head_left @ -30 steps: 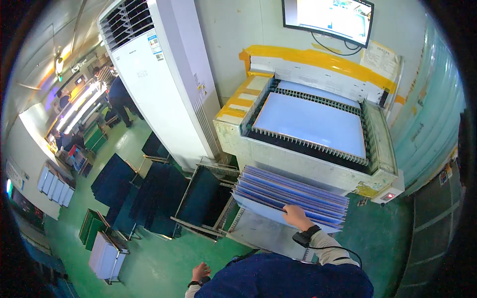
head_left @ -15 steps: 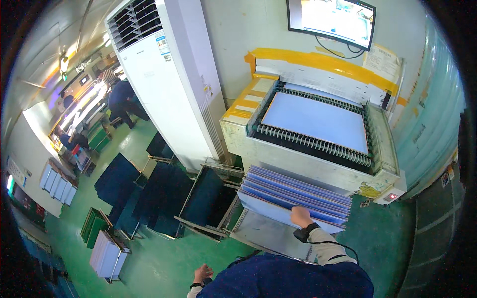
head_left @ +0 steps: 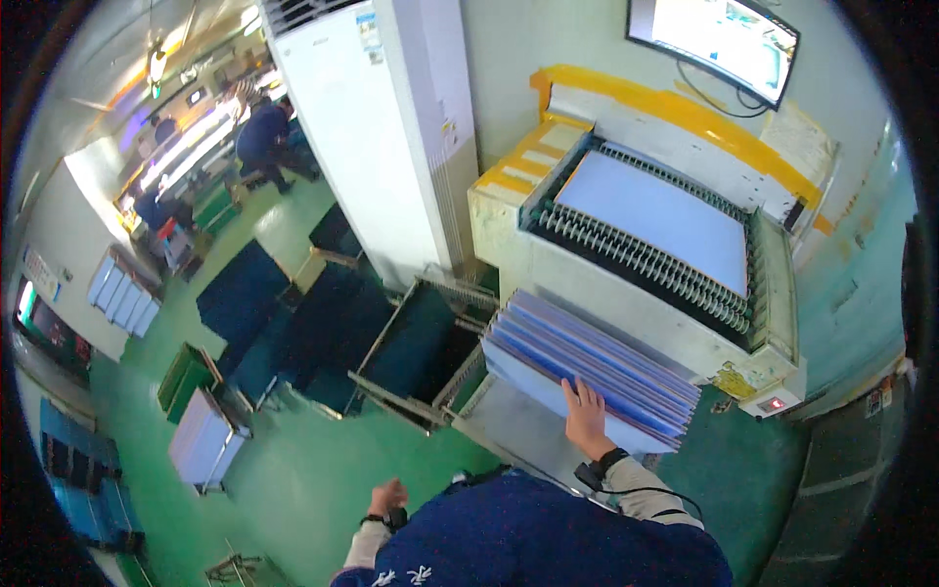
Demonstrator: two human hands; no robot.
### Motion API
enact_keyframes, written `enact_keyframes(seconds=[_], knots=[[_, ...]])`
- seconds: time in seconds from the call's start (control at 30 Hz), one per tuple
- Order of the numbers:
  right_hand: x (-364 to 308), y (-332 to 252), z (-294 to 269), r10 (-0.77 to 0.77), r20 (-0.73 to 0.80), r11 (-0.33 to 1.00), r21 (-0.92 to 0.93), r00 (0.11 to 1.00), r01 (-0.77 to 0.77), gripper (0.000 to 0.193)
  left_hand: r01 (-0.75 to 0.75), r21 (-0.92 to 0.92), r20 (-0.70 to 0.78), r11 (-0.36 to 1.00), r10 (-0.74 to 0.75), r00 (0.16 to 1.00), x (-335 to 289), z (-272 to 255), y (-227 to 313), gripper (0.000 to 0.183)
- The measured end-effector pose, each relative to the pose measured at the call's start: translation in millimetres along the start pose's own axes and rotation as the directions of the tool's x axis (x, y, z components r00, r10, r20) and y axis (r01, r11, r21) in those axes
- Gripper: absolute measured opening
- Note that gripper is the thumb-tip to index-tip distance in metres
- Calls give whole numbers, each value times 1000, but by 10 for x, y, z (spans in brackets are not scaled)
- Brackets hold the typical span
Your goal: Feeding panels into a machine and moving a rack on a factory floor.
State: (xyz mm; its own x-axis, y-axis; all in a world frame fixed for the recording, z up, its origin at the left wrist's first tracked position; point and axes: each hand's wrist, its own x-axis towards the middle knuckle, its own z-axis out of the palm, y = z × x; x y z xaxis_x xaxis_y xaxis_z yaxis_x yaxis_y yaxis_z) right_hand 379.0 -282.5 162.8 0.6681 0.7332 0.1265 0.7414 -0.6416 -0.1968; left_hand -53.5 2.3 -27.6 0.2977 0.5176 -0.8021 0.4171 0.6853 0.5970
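My right hand [head_left: 586, 419] lies with fingers stretched out and apart against the front face of a row of white panels [head_left: 528, 354]. These flat sheets lean close together on edge in a metal rack [head_left: 494, 423]. My left hand [head_left: 388, 495] hangs low over the green floor, its fingers loosely curled with nothing visible in them. Beyond the row stands a machine with a roller bed [head_left: 646, 256], on which another white panel [head_left: 660, 215] rests flat.
A tall white air conditioner [head_left: 357, 147] stands left of the machine. Racks of dark panels [head_left: 333, 333] fill the floor to the left, with a rack of white panels [head_left: 207, 442] nearer me. A screen [head_left: 714, 39] hangs on the wall. People [head_left: 262, 137] work far left.
My right hand has gone from curled fingers to stretched-out ones at the front panel. My left hand has moved slightly. The whole view has shifted, with the machine now farther right.
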Motion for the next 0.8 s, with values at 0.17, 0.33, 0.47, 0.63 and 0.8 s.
enact_keyframes(seconds=[0.17, 0.33, 0.47, 0.63, 0.8], knots=[[-21, -188, -108, -54, -35, 998, 4, 998, 55, 57, 29, -177, 49, 984, -20, 999, -131, -7, 23, 31], [-29, -160, 13, -83, -63, 996, 7, 995, 84, 55, 19, -191, 75, 981, -4, 997, -139, 29, 23, 32], [-88, -175, 58, -106, -64, 994, -8, 992, 106, 57, 42, -120, 9, 992, -42, 999, -71, 9, -42, 32], [14, -179, 180, 92, 16, 973, 213, 996, -94, 31, -133, 107, 42, 985, 129, 991, -51, -37, -124, 33], [217, 270, 387, 138, 84, 980, 130, 987, -148, 19, -22, -81, -8, 996, 22, 1000, -136, 104, 100, 36]])
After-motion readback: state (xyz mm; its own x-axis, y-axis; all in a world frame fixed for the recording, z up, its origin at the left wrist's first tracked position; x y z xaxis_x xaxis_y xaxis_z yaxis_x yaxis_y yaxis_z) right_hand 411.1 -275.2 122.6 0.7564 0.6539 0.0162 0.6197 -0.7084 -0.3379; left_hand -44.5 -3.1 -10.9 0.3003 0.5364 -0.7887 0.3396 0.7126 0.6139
